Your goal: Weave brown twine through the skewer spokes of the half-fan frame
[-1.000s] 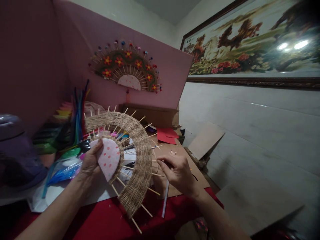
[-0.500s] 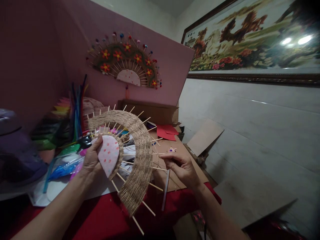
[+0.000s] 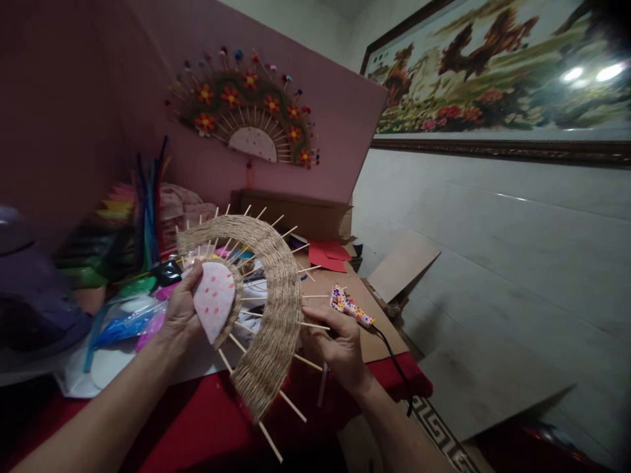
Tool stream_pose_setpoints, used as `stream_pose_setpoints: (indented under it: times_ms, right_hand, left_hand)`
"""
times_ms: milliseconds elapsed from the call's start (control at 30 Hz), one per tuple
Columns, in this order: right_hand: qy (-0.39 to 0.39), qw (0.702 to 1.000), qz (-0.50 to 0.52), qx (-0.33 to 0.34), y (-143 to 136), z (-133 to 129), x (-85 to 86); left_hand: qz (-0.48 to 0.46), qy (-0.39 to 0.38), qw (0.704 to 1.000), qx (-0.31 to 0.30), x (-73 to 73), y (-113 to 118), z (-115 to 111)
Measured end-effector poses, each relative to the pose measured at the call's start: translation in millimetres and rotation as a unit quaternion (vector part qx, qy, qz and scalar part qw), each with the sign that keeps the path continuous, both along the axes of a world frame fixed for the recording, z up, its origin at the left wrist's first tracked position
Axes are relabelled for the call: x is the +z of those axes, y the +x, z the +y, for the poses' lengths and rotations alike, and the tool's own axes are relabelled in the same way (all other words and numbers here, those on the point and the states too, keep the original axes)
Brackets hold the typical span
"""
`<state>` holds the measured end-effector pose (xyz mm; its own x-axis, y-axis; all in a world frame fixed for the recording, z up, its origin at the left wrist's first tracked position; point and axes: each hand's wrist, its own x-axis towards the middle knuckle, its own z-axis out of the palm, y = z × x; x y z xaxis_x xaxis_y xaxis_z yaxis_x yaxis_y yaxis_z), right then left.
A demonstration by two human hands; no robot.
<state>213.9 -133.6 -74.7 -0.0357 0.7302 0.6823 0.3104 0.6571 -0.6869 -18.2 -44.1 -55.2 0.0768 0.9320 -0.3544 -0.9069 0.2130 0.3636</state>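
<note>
A half-round fan of wooden sticks, with a wide band of brown twine (image 3: 280, 295) woven through them, is held up in front of me. At its hub is a white half-circle of cloth (image 3: 215, 295) with red spots. My left hand (image 3: 183, 305) grips this hub, thumb on the front and the other fingers hidden behind. The fingers of my right hand (image 3: 338, 341) are bent together at the band's right outer edge, beside a protruding stick; their tips are partly hidden. Right of that hand lies a flower-patterned glue gun (image 3: 352, 307) with a black cord.
A finished-looking fan with orange flowers (image 3: 251, 105) hangs on the pink board behind. Red paper (image 3: 328, 256) lies on the cardboard (image 3: 379, 341). Bags of craft material (image 3: 123, 325) and pipe cleaners (image 3: 148, 210) stand left. A red cloth (image 3: 197, 420) covers the table.
My right hand has moved left from a stick's outer end to the woven edge, uncovering the glue gun. My left hand keeps its grip on the hub.
</note>
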Motion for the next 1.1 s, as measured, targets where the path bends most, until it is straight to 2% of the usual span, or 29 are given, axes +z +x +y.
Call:
stream_pose_setpoints:
  times_ms: [100, 367, 467, 633, 767, 867, 967, 1100]
  right_hand:
    - [-0.029, 0.999, 0.032, -0.02, -6.4, -4.4, -1.8]
    - [-0.137, 0.986, 0.097, -0.018, -3.8, -19.7, -0.8]
    - [-0.116, 0.991, 0.064, -0.028, 5.5, -23.3, 1.0]
    - [-0.037, 0.996, -0.077, -0.027, 15.2, -28.6, 16.0]
    - [0.008, 0.986, -0.15, -0.073, 13.2, -34.6, 24.5]
    - [0.014, 0.977, -0.192, -0.095, 8.0, -39.4, 22.0]
    - [0.018, 0.972, -0.216, -0.086, 4.0, -43.6, 16.9]
    - [0.006, 0.98, -0.187, -0.07, 6.3, -47.0, 14.6]
  left_hand:
    - [0.043, 0.05, 0.998, 0.001, -2.3, -0.1, 0.0]
    - [0.066, 0.076, 0.995, 0.022, -2.2, 1.5, 1.7]
    - [0.061, 0.079, 0.995, 0.029, 1.1, 4.1, -0.5]
    - [0.062, 0.067, 0.996, 0.014, 7.7, 7.1, -7.1]
    - [0.062, 0.06, 0.996, 0.028, 10.7, 9.2, -10.2]
    - [0.063, 0.069, 0.995, 0.033, 12.0, 10.3, -11.3]
    - [0.061, 0.078, 0.994, 0.04, 12.4, 10.2, -10.9]
    - [0.046, 0.088, 0.994, 0.039, 9.0, 7.0, -7.2]
